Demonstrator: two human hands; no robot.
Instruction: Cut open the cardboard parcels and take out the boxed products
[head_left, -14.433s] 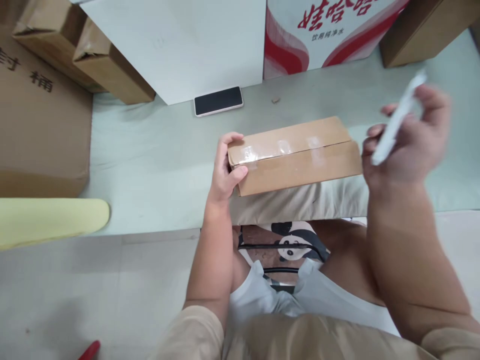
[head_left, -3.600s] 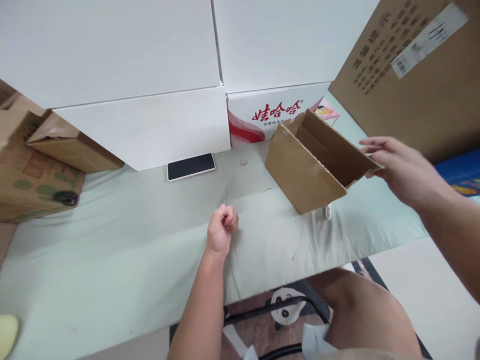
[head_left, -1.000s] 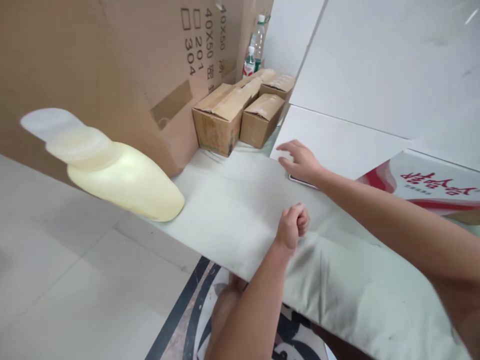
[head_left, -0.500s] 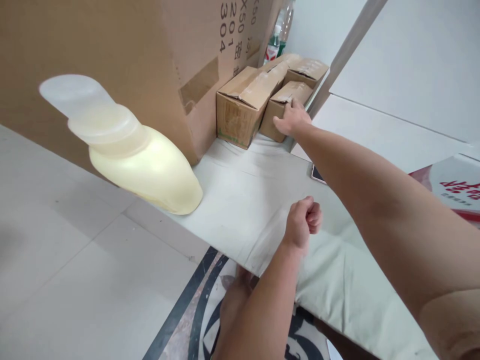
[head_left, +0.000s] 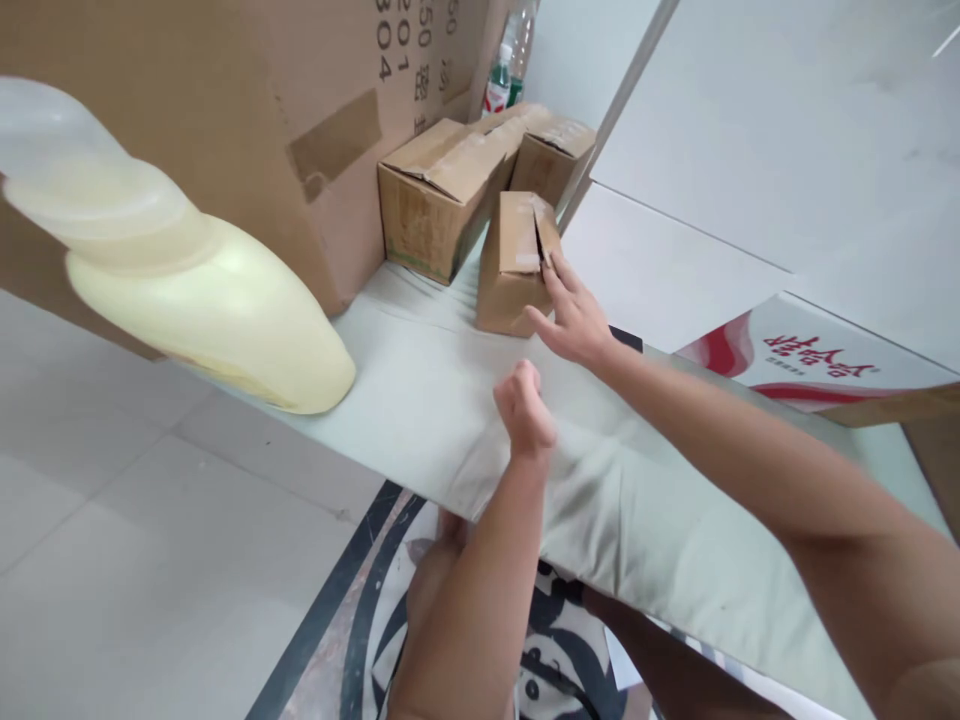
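Observation:
A small cardboard box point(head_left: 517, 300) with a taped top stands on the cloth-covered surface. My right hand point(head_left: 570, 310) has its fingers hooked at the right edge of the box's top, beside a slightly raised flap, and its thumb against the front. Closer to me, my left hand point(head_left: 525, 410) is curled into a loose fist above the cloth, apart from the box, with nothing seen in it. Behind the box are a longer cardboard box point(head_left: 420, 220) and another small carton point(head_left: 555, 160). A dark phone-like object point(head_left: 627, 340) lies partly hidden behind my right wrist.
A very large printed carton point(head_left: 330, 230) rises at the left. In front of it stands a translucent, pale yellow bottle point(head_left: 217, 320). Plastic bottles point(head_left: 502, 80) are at the back. A red-and-white box point(head_left: 795, 355) sits at the right by the white wall panel point(head_left: 750, 150).
The small box has come toward me, away from the other cartons, with my right hand on it. The view has shifted right. My left hand stays curled.

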